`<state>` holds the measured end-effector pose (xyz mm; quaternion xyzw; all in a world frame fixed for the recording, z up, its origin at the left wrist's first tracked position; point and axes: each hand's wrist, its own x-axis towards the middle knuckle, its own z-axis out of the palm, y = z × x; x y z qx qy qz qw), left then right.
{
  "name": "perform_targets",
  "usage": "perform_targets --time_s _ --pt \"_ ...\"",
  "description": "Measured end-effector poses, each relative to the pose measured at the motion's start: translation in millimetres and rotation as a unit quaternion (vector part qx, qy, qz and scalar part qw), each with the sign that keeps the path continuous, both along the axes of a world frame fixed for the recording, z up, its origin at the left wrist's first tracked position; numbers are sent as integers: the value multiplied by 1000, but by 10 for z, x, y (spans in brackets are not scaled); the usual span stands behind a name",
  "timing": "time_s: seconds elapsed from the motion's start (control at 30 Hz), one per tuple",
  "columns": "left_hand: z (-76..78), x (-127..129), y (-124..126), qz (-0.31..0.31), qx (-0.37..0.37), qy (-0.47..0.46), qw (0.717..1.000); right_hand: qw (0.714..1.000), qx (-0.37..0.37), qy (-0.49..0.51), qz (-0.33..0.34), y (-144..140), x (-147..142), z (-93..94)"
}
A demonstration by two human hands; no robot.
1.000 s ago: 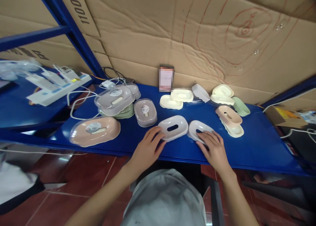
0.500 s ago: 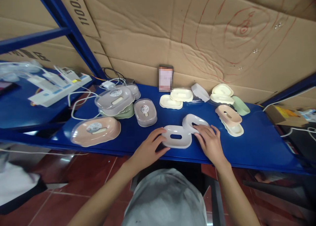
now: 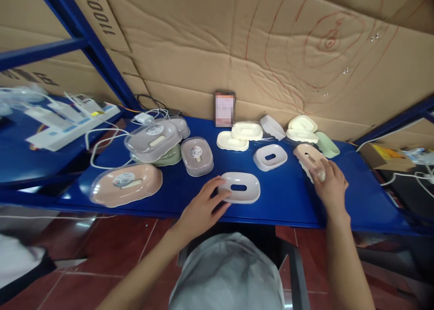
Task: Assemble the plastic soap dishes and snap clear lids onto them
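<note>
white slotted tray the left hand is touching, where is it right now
The white slotted tray lies near the front edge of the blue shelf, centre of the head view, with the left hand at its left end and another white tray behind it.

We find a white slotted soap tray (image 3: 239, 188) flat near the shelf's front edge; a pink tray (image 3: 309, 156) lies tilted on another, right.

Soap dish tray (image 3: 239, 188): smooth white plastic, slight sheen. Shelf (image 3: 190, 192): glossy blue painted metal. Backing (image 3: 210, 43): matt creased corrugated cardboard. Pink lidded dish (image 3: 125, 184): clear glossy plastic cover.
</note>
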<state>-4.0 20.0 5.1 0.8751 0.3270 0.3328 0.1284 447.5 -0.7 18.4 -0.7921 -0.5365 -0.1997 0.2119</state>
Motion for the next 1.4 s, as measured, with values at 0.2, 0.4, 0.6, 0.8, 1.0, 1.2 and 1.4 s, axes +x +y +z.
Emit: perform_targets --time_s 0.2,0.4,0.6,0.8,1.0,1.2,1.4 --pt "-16 6 3 3 -2 4 1000 995 3 96 -20 -253 148 -137" --pt "-22 -8 0 -5 -15 -28 999 991 2 111 76 -699 -193 -180" --pt "-4 -50 -4 4 -29 -100 995 953 -54 194 227 -905 -808 -92" --pt "-34 -43 -15 -14 -16 -92 996 910 -42 231 341 -665 -1419 -169" --pt "-33 -4 -28 -22 9 -21 999 895 -117 156 402 -531 -1595 -86" --pt "52 20 -36 -40 22 104 993 908 -79 179 371 -542 -1613 -141" --pt "43 15 -28 -42 9 112 993 916 -63 134 374 -532 -1662 -177"
